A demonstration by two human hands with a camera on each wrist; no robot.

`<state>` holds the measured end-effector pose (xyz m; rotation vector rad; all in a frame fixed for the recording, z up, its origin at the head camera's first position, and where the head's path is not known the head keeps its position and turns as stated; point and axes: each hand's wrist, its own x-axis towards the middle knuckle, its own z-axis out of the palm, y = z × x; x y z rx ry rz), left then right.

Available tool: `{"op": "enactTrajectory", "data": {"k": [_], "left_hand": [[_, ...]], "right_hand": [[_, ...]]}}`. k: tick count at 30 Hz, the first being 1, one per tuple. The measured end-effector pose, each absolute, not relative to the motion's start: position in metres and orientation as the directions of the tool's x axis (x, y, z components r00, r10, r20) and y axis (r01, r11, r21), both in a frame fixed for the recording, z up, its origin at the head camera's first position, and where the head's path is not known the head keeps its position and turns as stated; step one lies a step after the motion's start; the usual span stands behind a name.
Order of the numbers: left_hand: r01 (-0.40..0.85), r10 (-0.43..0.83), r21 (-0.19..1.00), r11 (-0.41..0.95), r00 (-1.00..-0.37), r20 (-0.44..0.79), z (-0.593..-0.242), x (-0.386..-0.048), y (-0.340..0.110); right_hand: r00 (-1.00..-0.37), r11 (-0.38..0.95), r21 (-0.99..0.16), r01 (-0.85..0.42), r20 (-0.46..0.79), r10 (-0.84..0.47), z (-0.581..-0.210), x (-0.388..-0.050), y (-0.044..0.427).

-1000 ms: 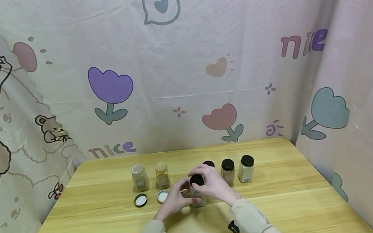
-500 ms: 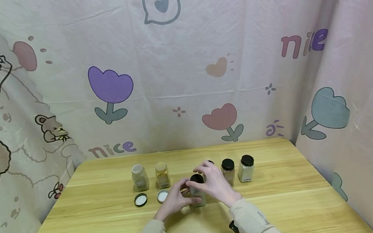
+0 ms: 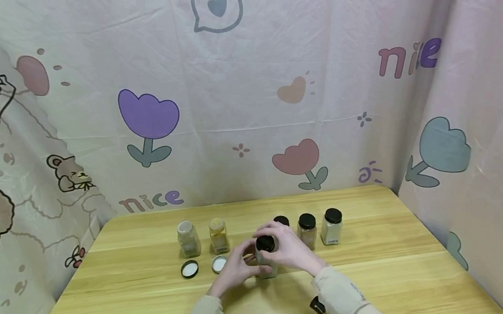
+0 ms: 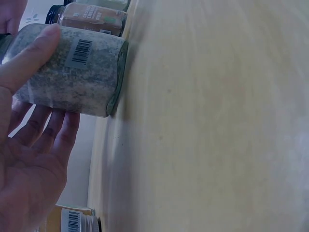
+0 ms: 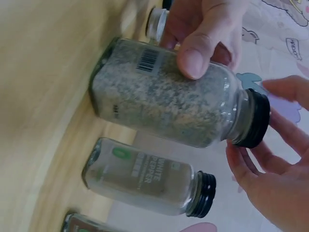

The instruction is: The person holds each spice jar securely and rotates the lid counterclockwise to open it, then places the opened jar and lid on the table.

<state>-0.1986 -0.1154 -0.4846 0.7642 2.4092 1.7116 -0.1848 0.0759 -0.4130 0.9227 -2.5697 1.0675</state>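
Observation:
A square glass spice jar [image 5: 159, 96] with speckled grey-white contents stands upright on the table in front of me. My left hand [image 3: 234, 271] grips its body, thumb on the near side and fingers behind. Over the top, my right hand [image 3: 291, 246] has its curled fingers round the black screw lid [image 5: 256, 118]. In the right wrist view those fingertips touch the lid's rim, while the thumb is close to the opposite edge; whether it touches is unclear. The lid sits on the jar's neck. A barcode label shows on the glass in the left wrist view.
Just behind are a white pepper jar [image 5: 149, 176], a brown-filled jar [image 3: 308, 234] and a pale-filled jar [image 3: 332, 228], all black-lidded. To the left stand a lidless jar [image 3: 188, 240] and a yellow-filled shaker jar [image 3: 219, 239]. Two loose lids, one a black-rimmed lid [image 3: 190, 270], lie before them.
My right thumb and fingers shifted back over the lid half a second ago, then came forward round it again. The left hand and the jar have stayed in place.

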Motion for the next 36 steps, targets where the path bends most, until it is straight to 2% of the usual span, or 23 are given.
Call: {"op": "enactTrajectory", "data": {"k": [10, 16, 24, 29, 36], "left_hand": [[0.303, 0.444, 0.925, 0.229, -0.878, 0.178, -0.4833, -0.1997, -0.1165], [0.31, 0.456, 0.928, 0.207, -0.87, 0.189, -0.4836, -0.1995, -0.1154], [0.341, 0.447, 0.912, 0.229, -0.869, 0.213, -0.4836, -0.1993, -0.1149], [0.329, 0.452, 0.917, 0.227, -0.869, 0.2, -0.4827, -0.1984, -0.1153], [0.277, 0.456, 0.939, 0.202, -0.876, 0.16, -0.4832, -0.1979, -0.1151]], "right_hand": [[-0.828, 0.675, -0.504, -0.539, 0.465, -0.315, -0.4158, -0.1839, 0.0697], [-0.817, 0.659, -0.499, -0.562, 0.456, -0.352, -0.4139, -0.1857, 0.0687], [-0.813, 0.556, -0.596, -0.579, 0.375, -0.445, -0.4113, -0.1847, 0.0745], [-0.826, 0.568, -0.601, -0.563, 0.398, -0.399, -0.414, -0.1838, 0.075], [-0.823, 0.644, -0.527, -0.555, 0.462, -0.331, -0.4155, -0.1838, 0.0708]]}}
